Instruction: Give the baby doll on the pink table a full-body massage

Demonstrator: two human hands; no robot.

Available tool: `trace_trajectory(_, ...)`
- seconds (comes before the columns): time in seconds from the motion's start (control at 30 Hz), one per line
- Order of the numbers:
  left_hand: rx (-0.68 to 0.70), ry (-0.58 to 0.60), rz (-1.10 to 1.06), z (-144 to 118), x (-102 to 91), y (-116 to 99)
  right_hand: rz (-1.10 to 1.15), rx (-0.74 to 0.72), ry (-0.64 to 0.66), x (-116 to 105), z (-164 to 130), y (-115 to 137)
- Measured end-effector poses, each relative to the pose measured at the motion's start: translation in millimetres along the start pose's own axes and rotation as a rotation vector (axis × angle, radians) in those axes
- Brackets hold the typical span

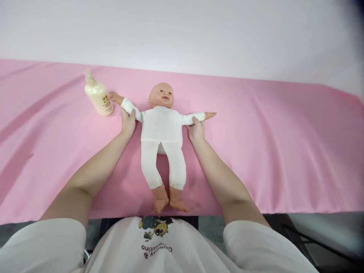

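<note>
Doll [161, 129] lies face up on the pink-covered surface [284, 151], about mid-scene, feet toward the near edge, head toward the far wall. Long axis runs near to far, tilted slightly, with the head a touch right of the feet. Arms stick out sideways, left and right, making a cross shape. Legs lie close together, bare feet almost at the near edge of the surface.

Left hand [127, 122] wraps the doll's arm on the scene's left, fingers curled around the white sleeve just inside the wrist. Right hand [196, 129] grips the other arm the same way, on the sleeve near the forearm. Both hands closed on the arms, not spread flat.

Handling, judged from looks: body looks like stuffed cloth, soft and floppy, light. Head, hands and feet look like hard plastic or vinyl, smooth, stiffer. Limbs likely bend freely at the cloth joints, so lifting by the arms alone would let the torso and legs sag. Better hold is probably under the torso or at the armpits. Not fragile-looking; fabric gives good grip.

Lotion bottle [98, 96] with pump top stands upright at far left, just beside the doll's bare hand, seemingly touching it.
</note>
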State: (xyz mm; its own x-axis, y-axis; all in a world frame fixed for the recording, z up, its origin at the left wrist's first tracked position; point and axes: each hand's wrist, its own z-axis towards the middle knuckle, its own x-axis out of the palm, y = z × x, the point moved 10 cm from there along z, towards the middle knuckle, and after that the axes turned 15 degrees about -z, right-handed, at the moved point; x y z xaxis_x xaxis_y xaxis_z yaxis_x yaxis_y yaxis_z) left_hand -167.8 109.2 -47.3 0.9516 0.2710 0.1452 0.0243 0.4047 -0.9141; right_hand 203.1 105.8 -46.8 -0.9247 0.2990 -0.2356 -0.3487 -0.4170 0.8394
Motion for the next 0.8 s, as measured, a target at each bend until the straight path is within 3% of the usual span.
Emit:
trace_trajectory(0.07, 0.017, -0.016, 0.010, 0, -2.4, -1, -0.012, 0.002, -0.041, -5, 0, 3)
trace_trajectory(0.2, 0.116, 0.103, 0.074, -7, 14.1, -25, -0.154, -0.052, -0.080, -6, -7, 18)
trace_trajectory(0.37, 0.220, 0.388, 0.247, -24, 52.2, -46, -0.374, -0.259, 0.259, 38, -20, 46)
trace_trajectory(0.43, 0.241, 0.426, 0.288, -27, 57.9, -47, -0.404, -0.299, 0.302, 43, -23, 55)
trace_trajectory(0.63, 0.251, 0.391, 0.283, -25, 54.5, -48, -0.337, -0.249, 0.260, 35, -21, 55)
trace_trajectory(0.8, 0.103, 0.230, 0.138, -14, 31.3, -28, -0.156, -0.042, 0.069, 15, -10, 6)
